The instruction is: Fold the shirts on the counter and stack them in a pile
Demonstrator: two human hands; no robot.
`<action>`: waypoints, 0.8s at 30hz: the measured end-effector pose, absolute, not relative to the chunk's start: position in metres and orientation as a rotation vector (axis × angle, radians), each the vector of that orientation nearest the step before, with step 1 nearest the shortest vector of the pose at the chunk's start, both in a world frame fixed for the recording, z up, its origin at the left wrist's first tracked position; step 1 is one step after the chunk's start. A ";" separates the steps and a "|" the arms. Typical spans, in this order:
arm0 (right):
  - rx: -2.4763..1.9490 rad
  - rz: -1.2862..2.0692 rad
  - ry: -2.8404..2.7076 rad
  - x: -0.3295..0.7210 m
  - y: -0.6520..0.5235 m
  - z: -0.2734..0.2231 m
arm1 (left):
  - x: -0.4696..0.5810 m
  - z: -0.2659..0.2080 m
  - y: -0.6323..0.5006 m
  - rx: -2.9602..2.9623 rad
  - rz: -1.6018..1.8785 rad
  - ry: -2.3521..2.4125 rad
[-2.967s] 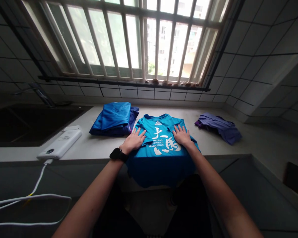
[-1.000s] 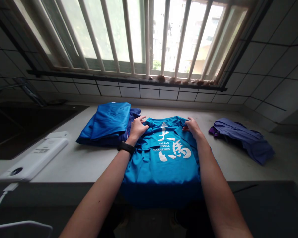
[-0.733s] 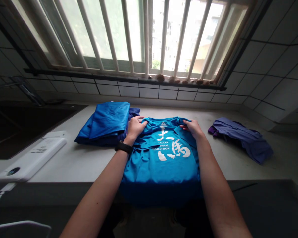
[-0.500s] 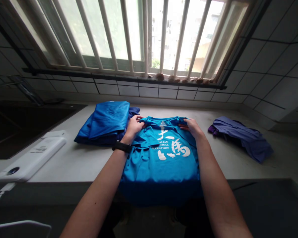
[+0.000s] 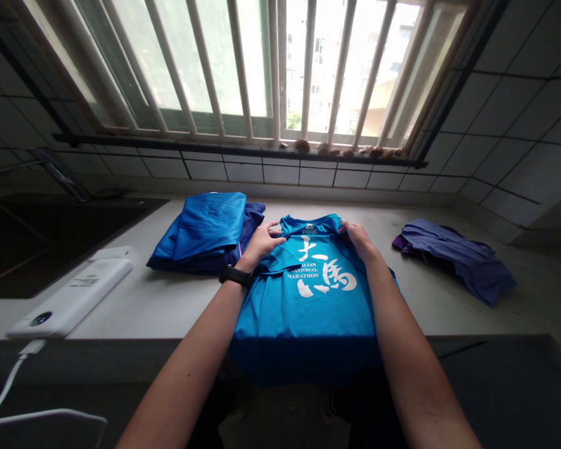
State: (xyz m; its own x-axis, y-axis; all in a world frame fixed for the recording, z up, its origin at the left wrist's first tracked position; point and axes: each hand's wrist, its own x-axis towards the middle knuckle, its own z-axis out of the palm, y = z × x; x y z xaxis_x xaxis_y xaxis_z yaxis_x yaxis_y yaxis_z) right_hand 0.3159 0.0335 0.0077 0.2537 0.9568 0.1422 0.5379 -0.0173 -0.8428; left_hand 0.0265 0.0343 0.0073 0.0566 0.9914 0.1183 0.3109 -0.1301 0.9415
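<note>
A blue-teal T-shirt point(image 5: 266, 305) with white lettering lies on the counter, its collar toward the window and its lower part hanging over the front edge. Pinched at the shoulder left of the collar is my left hand point(image 5: 262, 243), a dark band on its wrist; a small gap shows between thumb and fingers. My right hand point(image 5: 359, 240) grips the opposite shoulder by the fingertips, partly hidden behind its own back. One short sleeve lies folded inward below my left hand. Beside that hand sits a stack of folded blue clothes point(image 5: 210, 227).
A crumpled purple-blue cloth point(image 5: 453, 252) lies on the right of the counter point(image 5: 449, 312). At left are a white power bank point(image 5: 75, 293) with a plugged-in cable point(image 5: 9, 380), a dark sink point(image 5: 9, 249) and a faucet point(image 5: 60, 174). A barred window point(image 5: 243, 68) stands behind.
The T-shirt's collar and shoulders have been spread flatter toward the window, baring more of the neck label. My left hand has shifted slightly right; my right hand stays near the other shoulder.
</note>
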 end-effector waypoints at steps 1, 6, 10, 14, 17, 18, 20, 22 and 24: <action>-1.681 0.609 -1.370 0.314 0.033 0.009 | 0.029 0.007 0.034 1.571 1.112 1.373; -1.470 0.722 -1.163 0.306 0.028 0.035 | 0.038 0.023 0.029 1.631 1.239 1.328; -0.950 0.849 -1.095 0.320 0.001 0.063 | 0.030 0.052 0.002 1.685 1.433 1.102; -0.843 0.955 -1.101 0.346 -0.052 0.060 | 0.006 0.060 -0.052 1.723 1.460 1.060; -1.088 1.048 -1.155 0.361 -0.089 0.039 | -0.010 0.048 -0.089 1.743 1.223 1.137; -1.193 1.060 -1.206 0.365 -0.099 0.033 | -0.013 0.043 -0.098 1.763 1.118 1.161; -1.352 1.026 -1.338 0.369 -0.115 0.026 | -0.018 0.034 -0.112 1.837 0.950 1.205; -1.410 0.946 -1.485 0.369 -0.124 0.025 | -0.019 0.029 -0.119 1.942 0.859 1.208; -1.417 0.881 -1.649 0.364 -0.130 0.028 | -0.018 0.025 -0.121 2.039 0.794 1.140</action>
